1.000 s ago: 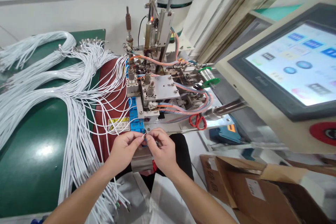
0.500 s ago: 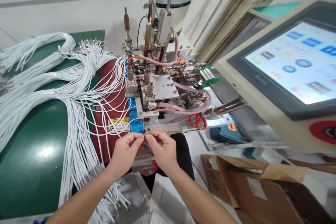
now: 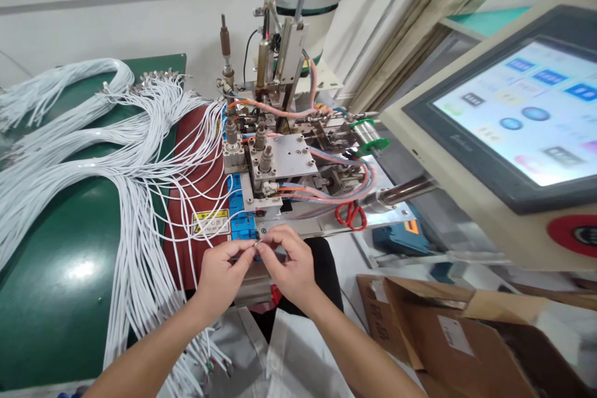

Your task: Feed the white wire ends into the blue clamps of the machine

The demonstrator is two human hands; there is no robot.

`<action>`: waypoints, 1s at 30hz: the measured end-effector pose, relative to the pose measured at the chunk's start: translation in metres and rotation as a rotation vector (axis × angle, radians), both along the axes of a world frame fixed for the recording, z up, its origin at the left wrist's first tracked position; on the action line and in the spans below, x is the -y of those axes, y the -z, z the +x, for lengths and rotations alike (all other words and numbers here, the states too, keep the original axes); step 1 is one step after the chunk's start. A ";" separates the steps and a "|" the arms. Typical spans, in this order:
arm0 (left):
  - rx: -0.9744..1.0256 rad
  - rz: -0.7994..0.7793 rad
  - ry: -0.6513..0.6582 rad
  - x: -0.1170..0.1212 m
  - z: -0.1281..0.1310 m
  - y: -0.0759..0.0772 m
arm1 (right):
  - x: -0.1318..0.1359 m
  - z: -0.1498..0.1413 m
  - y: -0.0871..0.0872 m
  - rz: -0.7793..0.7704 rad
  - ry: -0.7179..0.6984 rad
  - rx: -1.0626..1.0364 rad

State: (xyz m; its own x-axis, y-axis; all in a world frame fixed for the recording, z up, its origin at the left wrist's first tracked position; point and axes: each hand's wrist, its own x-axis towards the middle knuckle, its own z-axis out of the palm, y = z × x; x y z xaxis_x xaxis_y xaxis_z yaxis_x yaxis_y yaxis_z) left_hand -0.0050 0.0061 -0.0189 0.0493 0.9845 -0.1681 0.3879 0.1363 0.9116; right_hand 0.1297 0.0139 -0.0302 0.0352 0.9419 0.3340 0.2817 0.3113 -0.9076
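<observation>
My left hand (image 3: 222,275) is closed in a pinch on a white cable, most of which its fingers hide. My right hand (image 3: 290,267) pinches at the same spot, its thumb and forefinger on the cable's small pale end (image 3: 256,244). The fingertips of both hands nearly meet. Just beyond them is a row of blue clamp blocks (image 3: 242,224) along the edge of a metal machine (image 3: 291,155). White cables run into these blocks from a large bundle (image 3: 135,230) on the left.
The bundle lies across a green table (image 3: 56,298) and a dark red board (image 3: 186,267) with a yellow warning label (image 3: 211,222). Red-handled scissors (image 3: 351,216) and a solder wire spool (image 3: 370,137) are on the machine. A touch screen (image 3: 522,112) and a cardboard box (image 3: 448,329) stand right.
Both hands stay at the same place before the blue blocks. Their fingers shift slightly around the cable end, and the left fingers are straighter now.
</observation>
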 end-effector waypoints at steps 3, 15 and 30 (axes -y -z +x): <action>-0.124 0.087 0.082 -0.002 -0.004 -0.003 | -0.004 0.010 -0.009 -0.027 -0.090 0.070; -0.282 0.141 0.054 0.000 0.002 -0.007 | 0.001 0.002 0.001 -0.209 -0.043 -0.064; -0.235 0.111 0.084 -0.002 0.001 -0.002 | -0.001 0.006 0.005 -0.280 -0.033 -0.052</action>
